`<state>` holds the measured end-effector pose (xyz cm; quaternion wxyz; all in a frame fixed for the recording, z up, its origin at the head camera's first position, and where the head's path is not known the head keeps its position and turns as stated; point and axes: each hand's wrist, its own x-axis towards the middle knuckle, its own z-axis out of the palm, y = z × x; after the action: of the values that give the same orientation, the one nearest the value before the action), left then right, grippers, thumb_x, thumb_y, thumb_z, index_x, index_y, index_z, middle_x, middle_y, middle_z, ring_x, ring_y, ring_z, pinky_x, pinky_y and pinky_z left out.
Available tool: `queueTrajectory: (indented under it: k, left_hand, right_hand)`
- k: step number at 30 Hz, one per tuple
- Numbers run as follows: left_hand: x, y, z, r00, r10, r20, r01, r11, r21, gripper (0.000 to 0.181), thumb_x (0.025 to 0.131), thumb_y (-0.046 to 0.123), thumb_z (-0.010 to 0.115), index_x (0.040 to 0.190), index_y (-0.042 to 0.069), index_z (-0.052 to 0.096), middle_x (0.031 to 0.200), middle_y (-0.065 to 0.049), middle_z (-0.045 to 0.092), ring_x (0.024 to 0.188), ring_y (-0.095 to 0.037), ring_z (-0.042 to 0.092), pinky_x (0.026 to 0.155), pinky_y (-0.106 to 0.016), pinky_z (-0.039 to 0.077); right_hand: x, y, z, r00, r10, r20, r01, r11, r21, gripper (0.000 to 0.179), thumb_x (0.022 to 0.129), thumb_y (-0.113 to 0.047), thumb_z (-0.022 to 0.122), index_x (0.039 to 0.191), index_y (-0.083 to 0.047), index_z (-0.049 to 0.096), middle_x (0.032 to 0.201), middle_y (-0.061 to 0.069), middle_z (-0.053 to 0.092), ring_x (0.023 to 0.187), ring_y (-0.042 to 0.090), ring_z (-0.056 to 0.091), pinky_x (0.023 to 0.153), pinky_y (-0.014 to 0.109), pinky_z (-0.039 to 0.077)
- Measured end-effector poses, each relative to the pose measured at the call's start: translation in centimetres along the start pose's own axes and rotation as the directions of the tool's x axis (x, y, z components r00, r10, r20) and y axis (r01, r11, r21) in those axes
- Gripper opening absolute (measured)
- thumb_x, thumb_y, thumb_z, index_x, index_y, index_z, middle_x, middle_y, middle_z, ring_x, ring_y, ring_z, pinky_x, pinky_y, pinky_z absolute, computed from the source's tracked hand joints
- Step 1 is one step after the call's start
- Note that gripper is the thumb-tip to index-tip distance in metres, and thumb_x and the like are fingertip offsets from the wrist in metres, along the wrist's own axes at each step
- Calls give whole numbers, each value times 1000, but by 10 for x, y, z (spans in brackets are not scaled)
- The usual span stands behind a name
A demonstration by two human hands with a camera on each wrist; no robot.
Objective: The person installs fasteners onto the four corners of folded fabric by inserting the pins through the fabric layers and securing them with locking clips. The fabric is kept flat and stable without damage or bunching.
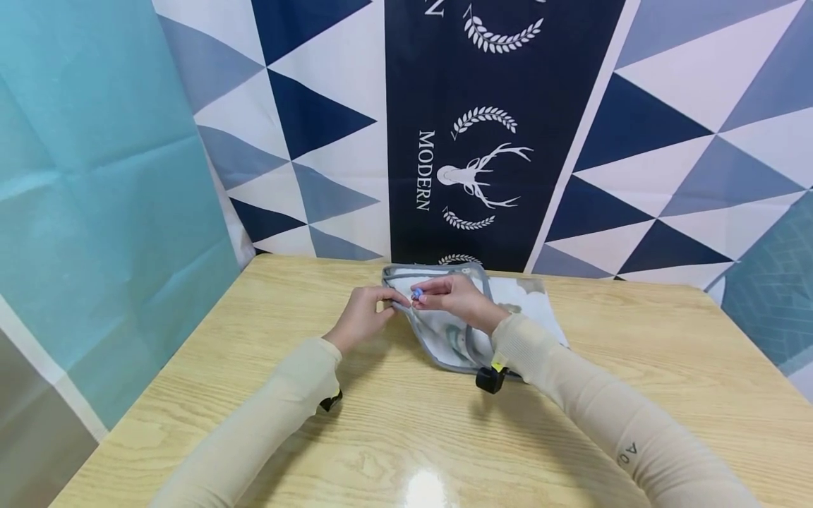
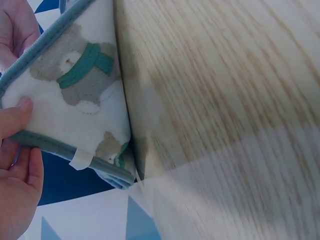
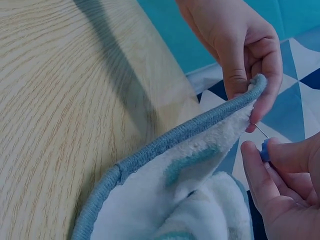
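A white fleecy cloth (image 1: 438, 346) with a grey-blue bound edge lies partly folded towards the back of the table, its near corner lifted. My left hand (image 1: 362, 317) pinches that bound edge (image 3: 200, 120) between thumb and fingers. Printed bears with green scarves (image 2: 92, 65) show on the cloth in the left wrist view, and a small white tag (image 2: 81, 159) sticks out from its edge. Between thumb and fingertips, my right hand (image 1: 466, 302) holds a pin with a blue head (image 3: 264, 151). The pin's thin metal shaft points at the cloth, close beside the left fingertips.
The wooden table (image 1: 406, 416) carries the cloth. Behind it hangs a backdrop (image 1: 330, 190) with triangles and a deer print, and a teal sheet (image 1: 108, 190) hangs at the left. A small black camera (image 1: 489, 381) sits under the right wrist.
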<state>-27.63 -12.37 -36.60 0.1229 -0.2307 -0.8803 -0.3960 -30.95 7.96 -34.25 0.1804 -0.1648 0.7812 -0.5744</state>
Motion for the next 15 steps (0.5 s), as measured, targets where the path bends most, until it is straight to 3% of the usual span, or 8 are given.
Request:
queueTrajectory:
  k: [10,15]
  left_hand:
    - [1,0,-1,1000,-6,12,6,1000,-19,16,86,-3,65,93,7,76,99,-9,75,99,-23,68,91,-45,54]
    - [1,0,-2,999,-28,16,28,999,-24,17,86,-3,65,93,8,76,99,-8,75,100,-23,68,92,-45,54]
  right_hand:
    - [3,0,1,1000,14,-17,-14,1000,-25,36,91,-1,60,127,4,58,113,19,70,87,5,70,101,45,49]
    - [4,-2,3,999,7,-44,-11,996,-91,34,90,-2,64,124,2,62,110,18,72,85,5,70,96,36,54]
